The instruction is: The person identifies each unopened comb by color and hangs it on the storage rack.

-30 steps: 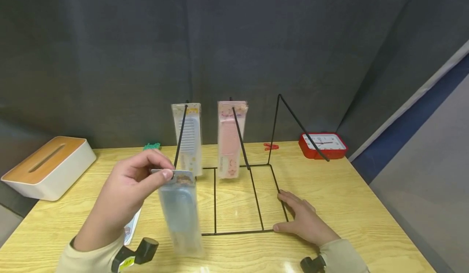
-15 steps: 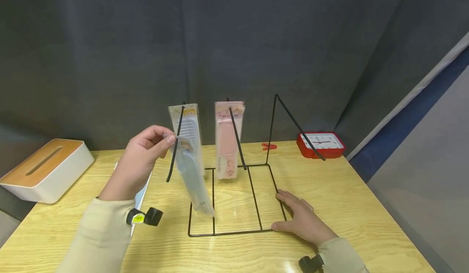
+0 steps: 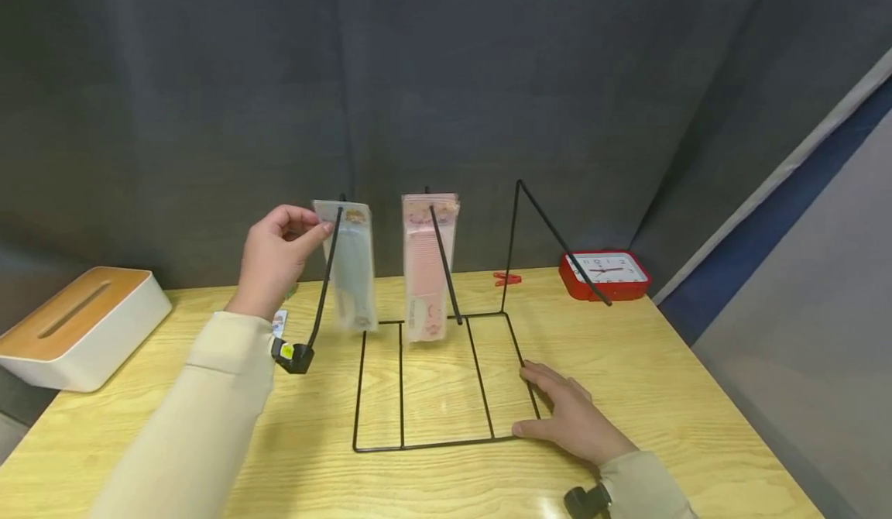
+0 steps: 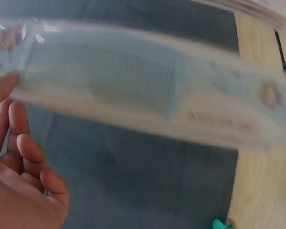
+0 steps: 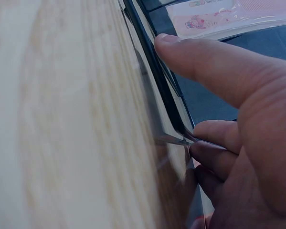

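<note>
My left hand (image 3: 275,252) pinches the upper left edge of a packaged blue comb (image 3: 355,271) between thumb and forefinger. The pack hangs upright on the left prong of a black wire display rack (image 3: 446,445), near the prong's back end. In the left wrist view the comb pack (image 4: 133,78) spans the frame, slightly blurred, with the thumb at its top corner. My right hand (image 3: 571,422) rests at the rack base's front right corner, thumb along the front bar and fingers at the side bar. Packaged pink combs (image 3: 427,271) hang on the middle prong.
The rack's right prong (image 3: 557,236) bears nothing and juts forward. A white tissue box (image 3: 77,325) with a wooden lid stands at the left. Behind the rack lie a red clip (image 3: 507,278) and a red clock (image 3: 606,273). A small card (image 3: 279,323) lies partly behind the left wrist.
My left hand has moved up and away from me, sliding the blue comb pack along the left prong to its back; it now hangs before the other pack. The right hand has stayed put.
</note>
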`<state>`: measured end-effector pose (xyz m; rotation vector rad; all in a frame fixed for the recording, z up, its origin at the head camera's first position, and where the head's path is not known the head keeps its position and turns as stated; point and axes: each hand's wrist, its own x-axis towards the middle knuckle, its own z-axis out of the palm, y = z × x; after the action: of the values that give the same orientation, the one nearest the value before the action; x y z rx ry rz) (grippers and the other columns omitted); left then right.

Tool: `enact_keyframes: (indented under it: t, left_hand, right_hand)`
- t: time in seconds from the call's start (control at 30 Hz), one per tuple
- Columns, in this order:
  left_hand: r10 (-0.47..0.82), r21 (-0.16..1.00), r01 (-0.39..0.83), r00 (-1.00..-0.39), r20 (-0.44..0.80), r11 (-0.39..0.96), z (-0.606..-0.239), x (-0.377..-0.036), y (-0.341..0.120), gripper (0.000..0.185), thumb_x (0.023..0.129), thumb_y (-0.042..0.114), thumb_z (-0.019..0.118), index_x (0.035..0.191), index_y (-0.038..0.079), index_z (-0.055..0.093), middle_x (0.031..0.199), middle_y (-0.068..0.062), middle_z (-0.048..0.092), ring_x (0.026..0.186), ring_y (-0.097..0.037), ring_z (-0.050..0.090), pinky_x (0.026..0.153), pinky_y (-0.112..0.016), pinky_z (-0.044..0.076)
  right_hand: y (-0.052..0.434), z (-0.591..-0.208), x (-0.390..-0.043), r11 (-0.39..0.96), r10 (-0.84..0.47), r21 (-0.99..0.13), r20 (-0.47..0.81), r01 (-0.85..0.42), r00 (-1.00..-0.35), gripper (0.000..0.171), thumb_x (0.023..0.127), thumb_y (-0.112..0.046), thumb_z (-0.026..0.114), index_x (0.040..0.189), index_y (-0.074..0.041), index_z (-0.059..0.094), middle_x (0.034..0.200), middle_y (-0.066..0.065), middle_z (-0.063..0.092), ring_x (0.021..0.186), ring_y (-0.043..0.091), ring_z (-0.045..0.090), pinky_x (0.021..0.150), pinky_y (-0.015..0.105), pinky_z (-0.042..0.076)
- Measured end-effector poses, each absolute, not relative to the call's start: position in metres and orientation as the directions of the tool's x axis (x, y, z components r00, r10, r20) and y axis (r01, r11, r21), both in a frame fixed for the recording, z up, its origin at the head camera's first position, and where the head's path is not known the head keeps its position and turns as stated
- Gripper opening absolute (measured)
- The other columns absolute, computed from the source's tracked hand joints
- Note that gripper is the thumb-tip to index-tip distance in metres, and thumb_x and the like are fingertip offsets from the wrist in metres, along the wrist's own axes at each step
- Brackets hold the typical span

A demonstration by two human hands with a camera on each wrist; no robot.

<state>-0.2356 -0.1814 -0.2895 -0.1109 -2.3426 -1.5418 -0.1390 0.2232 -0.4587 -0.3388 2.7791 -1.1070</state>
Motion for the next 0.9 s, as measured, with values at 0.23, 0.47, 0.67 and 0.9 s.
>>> enact_keyframes:
  t: [0.23, 0.47, 0.67, 0.9]
  left_hand:
    - [-0.136, 0.894, 0.150, -0.965, 0.226, 0.422, -0.333, -0.244, -0.218, 0.042, 0.095, 0.046, 0.067, 0.116, 0.011, 0.062, 0.107, 0.000, 0.060, 0.098, -0.015, 0.054, 0.080, -0.029, 0.045]
    - [-0.192, 0.868, -0.037, -0.979, 0.068, 0.495, -0.407, -0.248, -0.262, 0.046, 0.102, 0.042, 0.057, 0.127, 0.003, 0.058, 0.116, -0.009, 0.058, 0.100, -0.020, 0.053, 0.075, -0.028, 0.045]
    - [-0.193, 0.843, -0.122, -0.981, -0.022, 0.524, -0.442, -0.253, -0.277, 0.048, 0.101, 0.040, 0.057, 0.134, 0.004, 0.055, 0.137, -0.019, 0.053, 0.121, -0.035, 0.051, 0.092, -0.043, 0.043]
    - [-0.117, 0.724, -0.122, -0.991, -0.058, 0.678, -0.460, -0.256, -0.281, 0.068, 0.102, 0.035, 0.055, 0.155, 0.003, 0.029, 0.155, -0.032, 0.029, 0.140, -0.053, 0.028, 0.110, -0.065, 0.026]
  right_hand:
    - [0.222, -0.458, -0.138, 0.702, -0.257, -0.694, -0.041, -0.158, -0.966, 0.095, 0.077, -0.050, 0.084, 0.150, -0.003, 0.045, 0.160, 0.013, 0.035, 0.149, 0.038, 0.022, 0.115, 0.065, 0.005]
    - [0.222, -0.459, -0.139, 0.701, -0.260, -0.695, -0.038, -0.162, -0.965, 0.094, 0.078, -0.050, 0.083, 0.150, -0.003, 0.045, 0.160, 0.013, 0.035, 0.149, 0.038, 0.023, 0.115, 0.065, 0.005]
    - [0.223, -0.460, -0.138, 0.705, -0.258, -0.690, -0.036, -0.162, -0.966, 0.093, 0.079, -0.051, 0.082, 0.150, -0.004, 0.045, 0.160, 0.012, 0.035, 0.149, 0.038, 0.024, 0.115, 0.064, 0.005]
    - [0.223, -0.459, -0.138, 0.706, -0.254, -0.691, -0.045, -0.154, -0.966, 0.092, 0.080, -0.051, 0.081, 0.151, -0.005, 0.044, 0.161, 0.012, 0.034, 0.149, 0.037, 0.023, 0.115, 0.064, 0.004]
